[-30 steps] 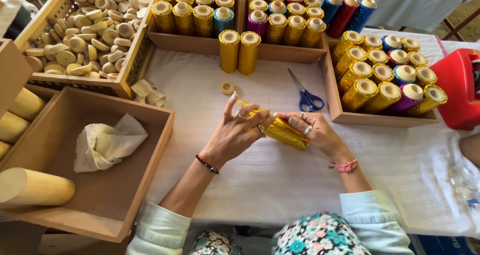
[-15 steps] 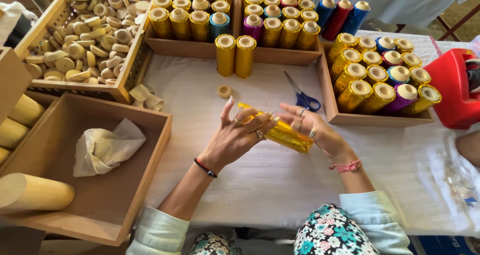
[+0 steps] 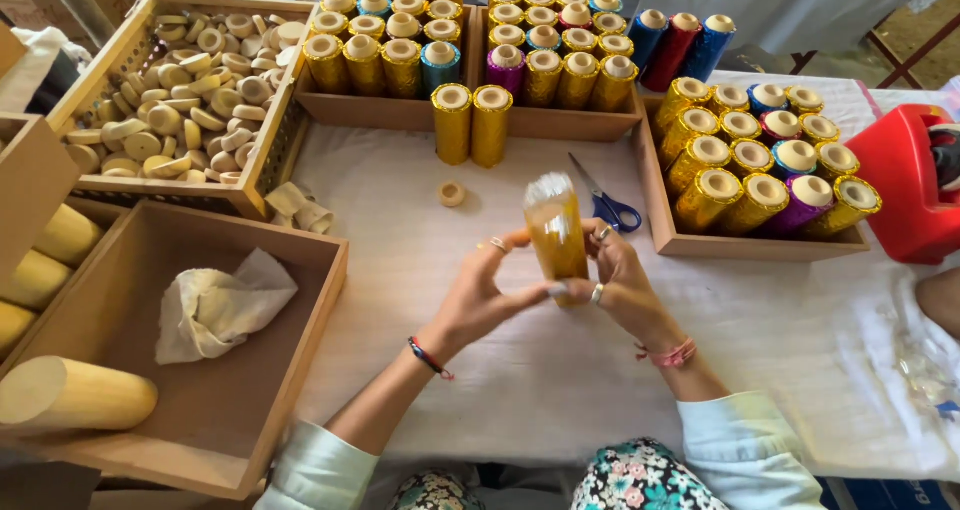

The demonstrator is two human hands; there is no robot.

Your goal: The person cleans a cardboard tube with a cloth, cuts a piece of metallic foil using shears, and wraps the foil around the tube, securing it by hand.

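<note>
Both my hands hold one gold thread spool [image 3: 556,232] in a clear plastic wrap, standing it nearly upright above the white tablecloth [image 3: 520,370]. My left hand [image 3: 480,292] grips its lower left side. Against its right side, my right hand [image 3: 615,275] has the fingers curled around the wrap. Blue-handled scissors [image 3: 606,203] lie just behind my right hand. A small wooden ring [image 3: 452,193] lies on the cloth ahead of my left hand, below two upright gold spools [image 3: 471,122].
Wooden trays of gold, purple and blue spools [image 3: 560,50] line the back and right [image 3: 760,170]. A crate of wooden discs [image 3: 180,90] sits at the back left, a box with a cloth [image 3: 215,305] at the left. A red tape dispenser [image 3: 905,185] stands far right.
The wrapped gold spool has been turned from lying slanted across my hands to standing nearly upright. My hands have shifted with it.
</note>
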